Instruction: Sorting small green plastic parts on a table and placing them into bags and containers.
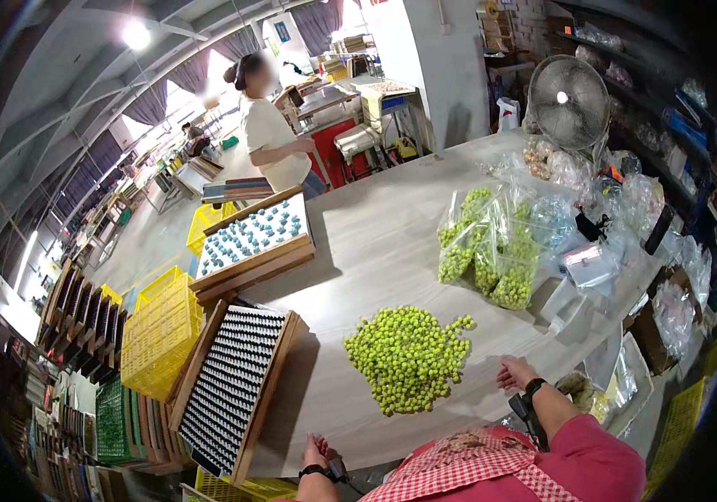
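Note:
A heap of small, round, yellow-green pieces point(409, 360) lies on the pale table point(358, 243) in front of me. To its right, my right hand point(516, 373) hovers by the tabletop with its fingers loosely apart and nothing seen in them. My left hand point(317, 452) is at the table's near edge, fingers a little spread, also holding nothing that I can see. Nearest to it stands a wooden-framed tray point(233, 386) with rows of small dark and white pieces. Clear plastic bags point(492, 251) filled with the same green pieces rest beyond the heap.
A second wooden tray point(251, 236) with blue pieces sits at the far left, near a standing person point(273, 142). Yellow crates point(160, 339) are stacked left of the table. A fan point(569, 102) and empty-looking plastic bags point(643, 201) crowd the right side.

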Action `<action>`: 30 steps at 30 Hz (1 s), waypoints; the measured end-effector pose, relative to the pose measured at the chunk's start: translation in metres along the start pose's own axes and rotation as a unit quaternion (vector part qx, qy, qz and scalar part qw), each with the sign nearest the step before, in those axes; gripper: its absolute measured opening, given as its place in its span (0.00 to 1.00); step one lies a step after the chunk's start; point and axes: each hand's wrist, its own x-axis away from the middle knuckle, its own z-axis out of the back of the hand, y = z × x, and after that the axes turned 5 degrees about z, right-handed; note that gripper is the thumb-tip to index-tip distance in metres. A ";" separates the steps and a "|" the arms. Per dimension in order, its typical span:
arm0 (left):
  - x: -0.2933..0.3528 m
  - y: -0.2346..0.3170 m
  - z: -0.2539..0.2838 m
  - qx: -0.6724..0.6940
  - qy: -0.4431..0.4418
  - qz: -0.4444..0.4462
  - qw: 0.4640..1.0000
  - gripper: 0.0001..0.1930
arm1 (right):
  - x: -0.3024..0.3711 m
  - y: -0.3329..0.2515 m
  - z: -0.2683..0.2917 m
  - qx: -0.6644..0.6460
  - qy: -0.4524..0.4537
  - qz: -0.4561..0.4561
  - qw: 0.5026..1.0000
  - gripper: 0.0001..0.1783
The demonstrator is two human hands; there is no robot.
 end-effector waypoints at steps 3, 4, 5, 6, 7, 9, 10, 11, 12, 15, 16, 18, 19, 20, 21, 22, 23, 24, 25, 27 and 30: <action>0.005 -0.001 0.000 -0.019 -0.059 -0.017 0.998 0.20 | -0.009 0.012 0.005 -0.015 -0.018 -0.007 1.000 0.26; 0.005 0.000 0.002 -0.021 -0.058 -0.011 0.998 0.20 | -0.006 0.009 0.004 -0.015 -0.017 0.001 1.000 0.26; 0.003 0.000 0.004 -0.024 -0.057 -0.004 0.998 0.21 | -0.002 0.006 0.001 -0.015 -0.016 0.009 1.000 0.26; -0.001 0.000 0.004 -0.023 -0.057 -0.004 0.998 0.21 | -0.002 0.004 0.000 -0.014 -0.016 0.009 1.000 0.26; -0.006 0.000 0.005 -0.014 -0.037 -0.008 0.999 0.21 | -0.001 0.003 -0.001 -0.016 -0.014 -0.002 1.000 0.26; -0.011 -0.001 0.005 -0.006 -0.017 -0.010 1.000 0.21 | -0.003 0.004 0.000 -0.018 -0.010 -0.014 1.000 0.26; -0.011 -0.001 0.004 -0.011 -0.017 -0.007 1.000 0.20 | -0.005 0.007 0.002 -0.017 -0.009 -0.005 1.000 0.26; -0.011 -0.001 0.003 -0.016 -0.018 -0.005 1.000 0.20 | -0.006 0.010 0.004 -0.016 -0.008 0.003 1.000 0.26; -0.012 -0.001 0.003 -0.016 -0.018 -0.005 1.000 0.20 | -0.006 0.008 0.003 -0.016 -0.008 0.003 1.000 0.26; -0.017 -0.001 0.007 -0.024 -0.024 -0.008 0.999 0.19 | -0.006 0.007 0.002 -0.016 -0.011 -0.008 1.000 0.26; -0.021 -0.001 0.010 -0.014 -0.041 -0.007 0.999 0.19 | -0.008 0.009 0.003 -0.015 -0.015 -0.004 1.000 0.27; -0.024 -0.002 0.012 -0.005 -0.058 -0.004 0.998 0.19 | -0.008 0.010 0.003 -0.013 -0.019 0.000 1.000 0.27; -0.024 -0.002 0.010 -0.005 -0.037 -0.003 0.999 0.19 | -0.006 0.009 0.003 -0.024 -0.016 -0.003 1.000 0.26; -0.024 -0.002 0.008 -0.005 -0.017 -0.001 1.000 0.19 | -0.005 0.007 0.002 -0.036 -0.014 -0.006 0.999 0.24; -0.024 -0.002 0.009 -0.006 -0.016 -0.001 1.000 0.19 | -0.003 0.007 0.002 -0.036 -0.014 -0.007 0.999 0.24; -0.024 -0.002 0.010 -0.012 -0.022 0.000 1.000 0.19 | -0.001 0.006 0.001 -0.041 -0.015 0.005 0.999 0.24; -0.024 -0.001 0.011 -0.017 -0.028 0.001 0.999 0.19 | 0.000 0.005 0.000 -0.046 -0.016 0.017 0.999 0.24; -0.023 -0.002 0.012 -0.018 -0.027 0.002 0.999 0.19 | 0.001 0.004 0.000 -0.046 -0.016 0.015 0.999 0.24; -0.022 -0.002 0.012 -0.017 -0.037 -0.001 0.999 0.21 | 0.002 0.003 -0.001 -0.041 -0.012 0.013 0.999 0.25; -0.017 -0.002 0.007 -0.016 -0.049 -0.003 0.999 0.22 | -0.001 0.004 0.000 -0.037 -0.006 0.012 0.999 0.25; -0.008 -0.001 0.000 -0.012 -0.026 -0.016 0.999 0.22 | -0.006 0.007 0.002 -0.048 -0.004 -0.001 0.999 0.25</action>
